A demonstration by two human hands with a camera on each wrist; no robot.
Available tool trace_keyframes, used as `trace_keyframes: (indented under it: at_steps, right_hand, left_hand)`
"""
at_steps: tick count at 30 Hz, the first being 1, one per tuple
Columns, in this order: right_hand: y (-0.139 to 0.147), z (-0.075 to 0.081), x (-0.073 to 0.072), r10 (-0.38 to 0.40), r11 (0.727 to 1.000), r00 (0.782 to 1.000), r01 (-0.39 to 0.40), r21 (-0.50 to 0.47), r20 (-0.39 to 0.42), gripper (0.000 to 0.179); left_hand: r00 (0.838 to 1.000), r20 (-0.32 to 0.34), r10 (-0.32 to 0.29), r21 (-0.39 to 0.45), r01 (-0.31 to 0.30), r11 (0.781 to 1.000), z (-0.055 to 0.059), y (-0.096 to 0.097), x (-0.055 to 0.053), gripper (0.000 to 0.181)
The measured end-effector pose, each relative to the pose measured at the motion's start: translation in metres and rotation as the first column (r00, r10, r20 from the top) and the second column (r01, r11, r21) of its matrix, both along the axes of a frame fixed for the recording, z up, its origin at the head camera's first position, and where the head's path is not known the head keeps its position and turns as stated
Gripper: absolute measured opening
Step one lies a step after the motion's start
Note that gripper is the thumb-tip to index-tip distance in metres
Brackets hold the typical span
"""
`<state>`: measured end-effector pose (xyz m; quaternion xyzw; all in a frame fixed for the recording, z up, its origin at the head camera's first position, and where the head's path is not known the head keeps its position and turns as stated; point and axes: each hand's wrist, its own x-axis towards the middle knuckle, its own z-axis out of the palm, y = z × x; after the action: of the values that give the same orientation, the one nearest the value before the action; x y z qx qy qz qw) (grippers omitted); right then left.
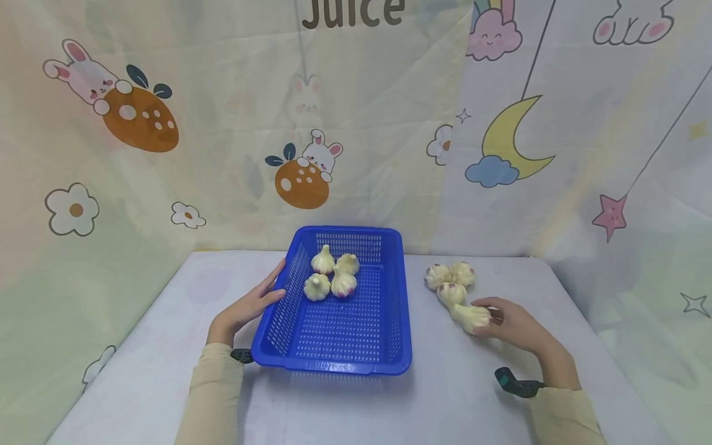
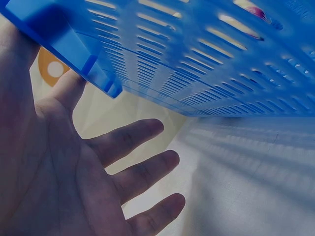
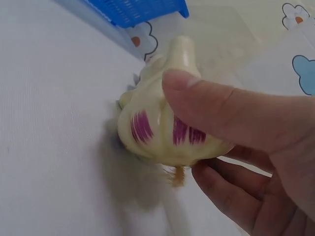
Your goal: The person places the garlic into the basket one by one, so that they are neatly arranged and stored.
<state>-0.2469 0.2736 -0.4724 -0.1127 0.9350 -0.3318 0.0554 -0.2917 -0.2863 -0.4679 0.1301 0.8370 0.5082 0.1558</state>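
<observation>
Several whitish garlic bulbs (image 1: 317, 287) sit together in the far left part of a blue plastic basket (image 1: 334, 366). My left hand (image 1: 248, 309) rests against the basket's left rim. In the left wrist view, the thumb and one finger touch the rim, while the other fingers (image 2: 147, 169) spread out straight below it. On the right of the table, my right hand (image 1: 514, 324) pinches a garlic bulb (image 3: 152, 120) with purple streaks and a tuft of roots between thumb and fingers. The bulb's neck points away from the palm, close to another garlic bulb (image 1: 451, 293).
Two more garlic bulbs (image 1: 462, 274) lie just behind, right of the basket. A white-covered table (image 1: 445, 395) carries everything. Behind it hangs a printed cloth (image 1: 384, 154) with cartoon rabbits and flowers. Both wrists wear a dark strap device (image 1: 517, 384).
</observation>
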Motion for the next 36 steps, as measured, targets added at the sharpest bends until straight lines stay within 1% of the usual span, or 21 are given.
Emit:
trace_keyframes:
  at_steps: [6,10,13,16,20,23,28,32,36]
  right_hand:
    - [-0.002,0.001,-0.001,-0.004,1.000,1.000,0.005,0.019,-0.018,0.065]
    - [-0.001,0.001,-0.001,-0.018,0.999,1.000,0.018,0.034,-0.009,0.063]
    - [0.000,0.002,-0.002,-0.037,0.999,0.999,0.036,0.038,0.016,0.062]
    - [-0.001,0.003,-0.001,-0.049,0.998,0.998,0.048,0.034,0.037,0.061]
    - [0.001,0.003,0.000,-0.048,0.999,0.998,0.047,0.014,0.029,0.058]
    - [0.003,0.002,0.001,-0.046,0.999,0.999,0.046,0.019,0.007,0.058]
    - [0.008,0.000,0.000,-0.041,0.998,0.999,0.041,0.047,-0.005,0.061]
    - [0.009,0.000,-0.001,-0.049,0.997,0.999,0.049,0.058,0.010,0.065]
    - [0.009,-0.001,-0.001,-0.060,0.996,0.998,0.058,0.074,0.022,0.068]
  left_hand:
    - [1.000,0.014,0.018,-0.004,-0.018,1.000,0.003,0.000,0.004,0.066]
    - [1.000,0.005,0.007,0.000,-0.007,1.000,0.005,0.000,0.004,0.067]
    - [1.000,-0.006,-0.005,0.013,0.005,1.000,0.004,0.000,0.003,0.067]
    - [1.000,-0.004,-0.002,0.018,0.002,1.000,0.002,0.000,0.002,0.066]
    - [1.000,-0.005,0.001,0.013,-0.001,1.000,0.000,0.000,0.002,0.065]
    - [1.000,-0.012,0.001,0.008,-0.001,1.000,0.000,0.000,0.002,0.065]
    - [1.000,-0.017,-0.002,0.012,0.002,1.000,0.000,0.001,0.002,0.064]
    - [1.000,-0.013,0.000,0.016,0.000,1.000,0.002,0.001,0.003,0.065]
    - [1.000,-0.010,0.003,0.016,-0.003,1.000,0.001,0.001,0.003,0.065]
